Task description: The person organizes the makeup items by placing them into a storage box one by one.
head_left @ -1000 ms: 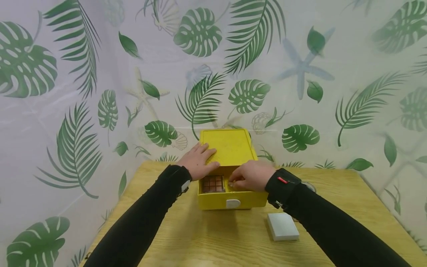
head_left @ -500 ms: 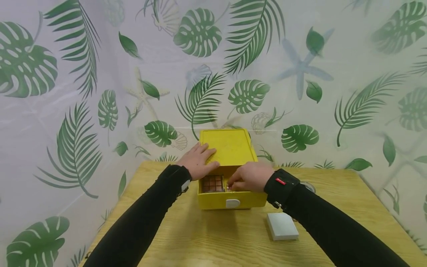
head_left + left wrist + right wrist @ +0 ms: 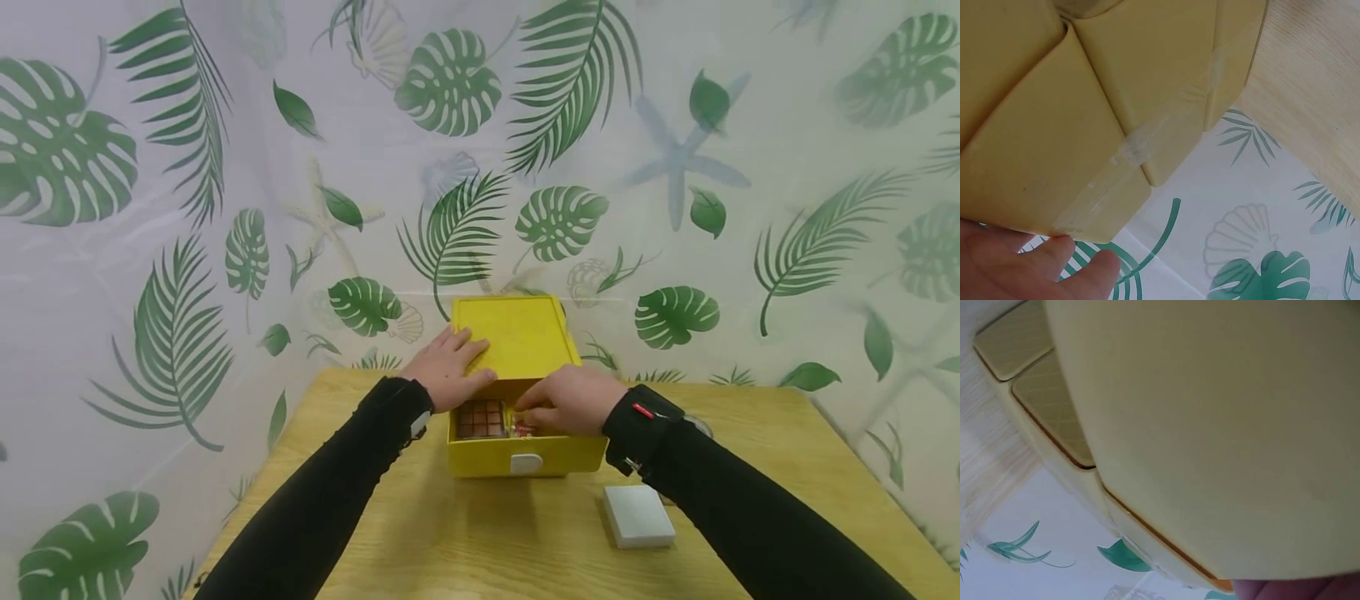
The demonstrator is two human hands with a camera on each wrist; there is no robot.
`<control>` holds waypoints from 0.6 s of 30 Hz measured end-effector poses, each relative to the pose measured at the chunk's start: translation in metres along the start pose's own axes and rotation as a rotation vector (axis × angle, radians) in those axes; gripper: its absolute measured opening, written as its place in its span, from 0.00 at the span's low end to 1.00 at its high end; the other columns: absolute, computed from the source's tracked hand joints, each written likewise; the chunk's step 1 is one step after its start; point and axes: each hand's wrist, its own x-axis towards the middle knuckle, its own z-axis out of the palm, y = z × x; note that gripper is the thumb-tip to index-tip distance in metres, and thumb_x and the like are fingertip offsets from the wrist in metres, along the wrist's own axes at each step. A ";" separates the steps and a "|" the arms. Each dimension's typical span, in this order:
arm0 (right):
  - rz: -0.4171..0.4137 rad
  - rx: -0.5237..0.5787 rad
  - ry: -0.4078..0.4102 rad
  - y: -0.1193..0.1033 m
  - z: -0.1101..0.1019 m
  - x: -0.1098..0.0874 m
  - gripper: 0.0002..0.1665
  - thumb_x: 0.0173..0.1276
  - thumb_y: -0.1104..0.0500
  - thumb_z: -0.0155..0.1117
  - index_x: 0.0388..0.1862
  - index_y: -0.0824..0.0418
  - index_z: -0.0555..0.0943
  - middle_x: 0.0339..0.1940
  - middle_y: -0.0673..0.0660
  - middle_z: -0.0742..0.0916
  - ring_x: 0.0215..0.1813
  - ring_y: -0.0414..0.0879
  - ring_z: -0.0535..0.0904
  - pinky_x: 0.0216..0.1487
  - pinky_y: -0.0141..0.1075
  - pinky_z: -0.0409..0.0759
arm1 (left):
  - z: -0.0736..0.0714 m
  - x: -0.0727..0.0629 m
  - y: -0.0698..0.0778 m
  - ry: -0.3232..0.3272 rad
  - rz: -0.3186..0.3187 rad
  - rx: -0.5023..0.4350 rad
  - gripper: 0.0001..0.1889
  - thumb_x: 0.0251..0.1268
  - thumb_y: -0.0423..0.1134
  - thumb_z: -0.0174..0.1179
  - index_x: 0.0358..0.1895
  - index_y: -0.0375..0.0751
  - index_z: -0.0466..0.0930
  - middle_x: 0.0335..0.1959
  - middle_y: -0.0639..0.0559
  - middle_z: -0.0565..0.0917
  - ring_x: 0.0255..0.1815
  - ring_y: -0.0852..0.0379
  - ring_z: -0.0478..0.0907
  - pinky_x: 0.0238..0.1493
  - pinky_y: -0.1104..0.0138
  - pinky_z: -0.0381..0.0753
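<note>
A yellow drawer box (image 3: 517, 337) stands at the back of the table with its drawer (image 3: 487, 457) pulled out. My left hand (image 3: 447, 371) rests fingers spread on the left edge of the box top; in the left wrist view its fingertips (image 3: 1100, 272) lie along the box's taped side. Reaching into the drawer's right part, my right hand (image 3: 573, 400) has its thumb and fingers pinched at a small red-and-white packet (image 3: 522, 428). To the left inside the drawer lies a palette of brownish-pink squares (image 3: 482, 418). The drawer's right interior is hidden behind my right hand.
A white square box (image 3: 639, 517) lies on the wooden table (image 3: 420, 533), right of the drawer. Behind my right wrist a round clear object (image 3: 697, 425) shows partly. A leaf-patterned sheet (image 3: 360, 208) hangs right behind the table.
More of the red-and-white packet shows under my right fingers, which have shifted only slightly in the drawer. My left hand stays on the box; the head view has tilted up a little.
</note>
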 end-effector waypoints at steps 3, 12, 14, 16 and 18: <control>-0.008 0.038 0.025 0.001 -0.002 -0.006 0.15 0.76 0.52 0.61 0.55 0.52 0.89 0.46 0.44 0.90 0.45 0.40 0.85 0.49 0.41 0.84 | 0.001 0.000 0.001 -0.003 -0.002 -0.001 0.35 0.78 0.64 0.44 0.80 0.52 0.60 0.82 0.45 0.54 0.82 0.43 0.42 0.80 0.51 0.47; -0.014 0.134 0.161 0.006 -0.013 -0.029 0.16 0.76 0.55 0.62 0.59 0.53 0.86 0.52 0.47 0.88 0.48 0.41 0.83 0.53 0.43 0.83 | 0.000 0.000 0.000 0.002 0.005 0.012 0.35 0.78 0.63 0.44 0.80 0.52 0.60 0.82 0.45 0.54 0.82 0.43 0.42 0.79 0.50 0.48; 0.000 0.132 0.203 0.008 -0.014 -0.035 0.16 0.75 0.55 0.63 0.59 0.53 0.86 0.53 0.47 0.88 0.54 0.45 0.83 0.57 0.46 0.82 | 0.000 0.000 0.000 -0.002 0.005 0.013 0.35 0.78 0.63 0.44 0.80 0.52 0.59 0.82 0.45 0.54 0.82 0.43 0.42 0.79 0.50 0.47; 0.014 0.142 0.239 0.011 -0.014 -0.043 0.16 0.75 0.56 0.63 0.59 0.54 0.85 0.54 0.48 0.88 0.55 0.47 0.82 0.57 0.48 0.81 | 0.000 -0.001 0.000 0.000 0.009 0.006 0.34 0.78 0.62 0.45 0.80 0.51 0.60 0.82 0.44 0.54 0.82 0.43 0.42 0.79 0.50 0.48; 0.029 0.145 0.277 0.015 -0.015 -0.049 0.16 0.75 0.57 0.63 0.59 0.55 0.85 0.52 0.49 0.88 0.54 0.47 0.82 0.55 0.48 0.82 | -0.001 -0.001 0.000 0.001 0.015 0.001 0.34 0.78 0.62 0.45 0.80 0.50 0.60 0.82 0.44 0.54 0.82 0.42 0.42 0.79 0.50 0.48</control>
